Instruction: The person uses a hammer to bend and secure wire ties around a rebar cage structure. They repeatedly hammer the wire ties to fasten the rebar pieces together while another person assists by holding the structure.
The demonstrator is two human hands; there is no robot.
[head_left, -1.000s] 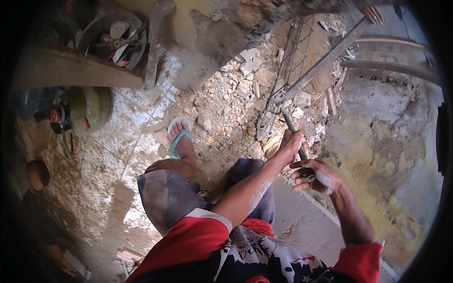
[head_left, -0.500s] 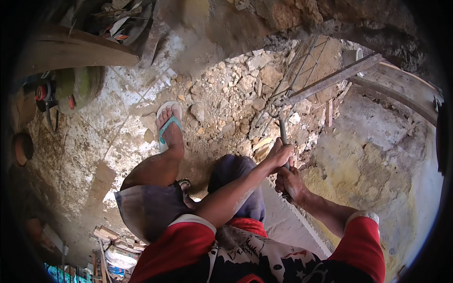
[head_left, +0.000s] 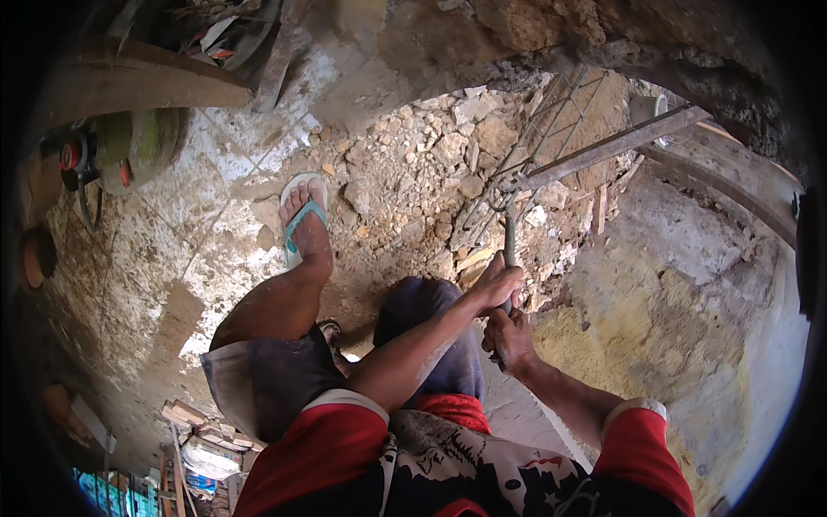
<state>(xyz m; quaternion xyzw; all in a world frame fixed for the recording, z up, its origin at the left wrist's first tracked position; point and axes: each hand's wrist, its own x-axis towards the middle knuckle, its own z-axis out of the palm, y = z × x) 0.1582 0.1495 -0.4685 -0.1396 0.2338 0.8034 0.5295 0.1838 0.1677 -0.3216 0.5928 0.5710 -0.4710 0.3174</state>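
**Both hands clamped on a metal bar at the rebar cage**

The right hand [head_left: 510, 338] is closed in a fist round the lower end of a thin metal bar [head_left: 509, 244], knuckles up, its forearm running back to a red sleeve cuff. Just above it, touching or nearly so, the left hand [head_left: 498, 284] is wrapped round the same bar, fingers curled tight and thumb along the shaft; its arm crosses in front of the body from the lower left. Neither hand is spread; both grip the bar, one stacked over the other.

From the left hand the bar rises almost straight and meets the near end of a rebar cage [head_left: 551, 129], a grid of thin rods that leans away beyond the hands. Whether the bar's tip hooks a rod or only rests against it cannot be told. A long flat metal strip [head_left: 616, 146] runs from that same junction up and away to the right of the hands.

Under and left of the hands lies a bent knee in dark cloth [head_left: 428, 332]. Farther left a bare leg reaches out to a foot in a teal-strapped sandal [head_left: 301, 222] on dusty ground.

Beyond the hands a heap of broken stone rubble [head_left: 422, 164] spreads round the foot of the cage. Well off to the far left a green cylinder [head_left: 129, 146] stands against the wall.
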